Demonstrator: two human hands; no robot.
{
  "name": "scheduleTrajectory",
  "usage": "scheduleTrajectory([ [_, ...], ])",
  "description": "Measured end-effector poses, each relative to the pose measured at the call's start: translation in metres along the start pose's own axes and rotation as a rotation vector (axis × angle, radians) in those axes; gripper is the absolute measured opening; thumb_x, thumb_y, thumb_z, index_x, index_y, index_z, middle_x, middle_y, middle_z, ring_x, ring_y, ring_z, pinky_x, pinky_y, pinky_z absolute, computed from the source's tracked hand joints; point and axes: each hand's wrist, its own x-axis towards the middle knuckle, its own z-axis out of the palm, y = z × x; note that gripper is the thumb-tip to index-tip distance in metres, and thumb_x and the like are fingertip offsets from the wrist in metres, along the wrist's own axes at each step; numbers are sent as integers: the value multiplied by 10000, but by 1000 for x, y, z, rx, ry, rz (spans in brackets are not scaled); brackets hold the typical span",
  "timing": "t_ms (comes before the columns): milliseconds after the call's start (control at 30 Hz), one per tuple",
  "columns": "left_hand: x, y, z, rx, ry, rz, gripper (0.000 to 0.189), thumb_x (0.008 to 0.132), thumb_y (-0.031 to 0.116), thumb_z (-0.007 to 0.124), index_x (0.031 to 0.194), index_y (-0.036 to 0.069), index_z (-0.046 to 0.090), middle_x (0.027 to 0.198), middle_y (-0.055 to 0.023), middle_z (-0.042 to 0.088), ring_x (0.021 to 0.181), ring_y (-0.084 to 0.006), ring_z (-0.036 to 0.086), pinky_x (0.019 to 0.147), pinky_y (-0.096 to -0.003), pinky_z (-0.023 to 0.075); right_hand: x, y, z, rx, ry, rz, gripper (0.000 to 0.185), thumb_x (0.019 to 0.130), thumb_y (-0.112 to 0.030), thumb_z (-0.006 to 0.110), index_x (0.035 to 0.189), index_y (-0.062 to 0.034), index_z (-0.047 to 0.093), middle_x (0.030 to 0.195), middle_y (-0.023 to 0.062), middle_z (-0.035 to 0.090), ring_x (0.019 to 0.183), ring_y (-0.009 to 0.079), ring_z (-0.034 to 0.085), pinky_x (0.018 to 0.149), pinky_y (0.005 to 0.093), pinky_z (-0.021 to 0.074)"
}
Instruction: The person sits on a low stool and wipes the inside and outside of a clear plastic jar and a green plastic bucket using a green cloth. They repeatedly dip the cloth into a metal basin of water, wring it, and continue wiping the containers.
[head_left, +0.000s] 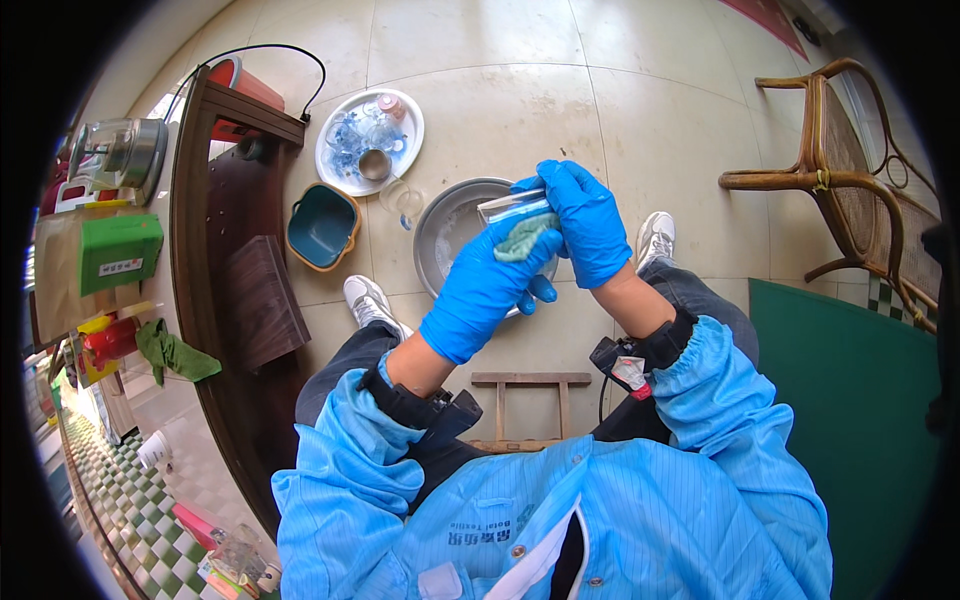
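Both hands wear blue gloves and meet over a grey metal basin (433, 247) on the floor, which has suds inside. My left hand (491, 281) has a green cloth (526, 237) pressed between its fingers, against a clear glass vessel (501, 208). The fingers of my right hand (589, 225) close around the other end of the glass. Left of the basin, another clear glass (401, 198) is on the floor beside a white oval tray (411, 154). On the tray are a metal cup (374, 164), a pink-topped item (390, 104) and several clear glass pieces.
A teal plastic tub (322, 226) stands near the tray. At the left is a dark wooden cabinet (196, 247) with boxes and a green cloth (176, 355) on top. A wooden stool (531, 378) is between my legs, and a rattan chair (817, 176) stands at right.
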Motion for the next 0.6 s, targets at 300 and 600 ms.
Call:
scheduleTrajectory([
  [300, 4, 8, -9, 679, 43, 554, 390, 851, 210, 643, 1222, 133, 555, 1076, -68, 637, 779, -213, 651, 638, -286, 519, 1, -16, 0, 45, -35, 202, 264, 879, -297, 596, 1025, -78, 614, 925, 70, 649, 826, 148, 620, 699, 271, 524],
  [600, 2, 0, -1, 1198, 114, 711, 430, 801, 144, 657, 1221, 167, 568, 1157, -64, 615, 922, -260, 628, 753, -320, 515, 1, -13, -5, 156, -23, 472, 304, 820, -421, 622, 914, -133, 647, 715, 3, 572, 558, 89, 504, 463, 219, 396],
])
